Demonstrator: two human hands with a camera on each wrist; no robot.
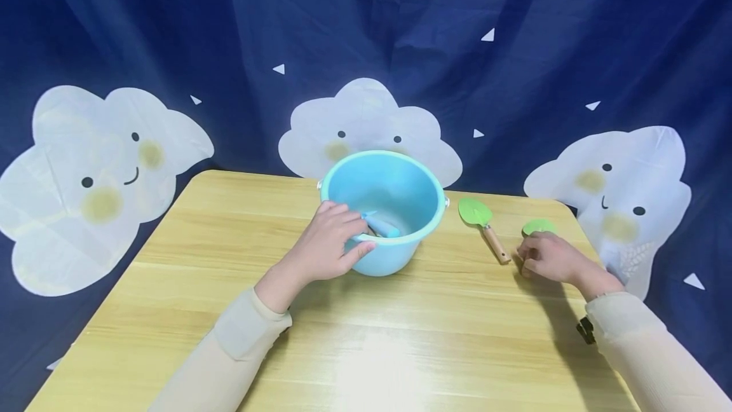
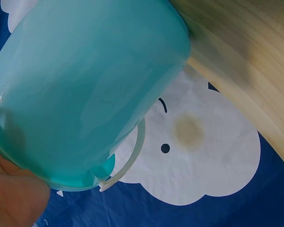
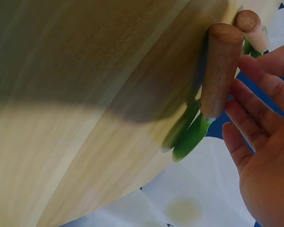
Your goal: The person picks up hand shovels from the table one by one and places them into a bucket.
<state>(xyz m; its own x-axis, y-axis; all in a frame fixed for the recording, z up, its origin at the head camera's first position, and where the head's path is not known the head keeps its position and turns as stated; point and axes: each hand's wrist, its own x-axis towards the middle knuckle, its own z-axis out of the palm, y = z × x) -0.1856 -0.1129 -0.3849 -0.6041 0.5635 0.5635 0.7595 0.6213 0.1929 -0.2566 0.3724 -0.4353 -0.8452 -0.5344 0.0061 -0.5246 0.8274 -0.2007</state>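
A light blue bucket (image 1: 382, 256) stands upright on the table, and my left hand (image 1: 328, 240) grips its near left rim. Inside lies a pale blue, rounded piece (image 1: 382, 226), partly hidden by the rim and fingers. At the right, my right hand (image 1: 551, 258) is over a small garden tool with a green blade (image 1: 539, 226). Its wooden handle (image 3: 222, 71) shows beside the fingertips in the right wrist view; whether they touch it I cannot tell. To the left of that hand lies a green trowel (image 1: 476, 212) with a wooden handle.
The wooden table (image 1: 309, 336) has a rounded far edge against a dark blue curtain (image 1: 320, 5) with white cloud prints. A pale carrying handle (image 2: 132, 156) hangs from the bucket's side in the left wrist view.
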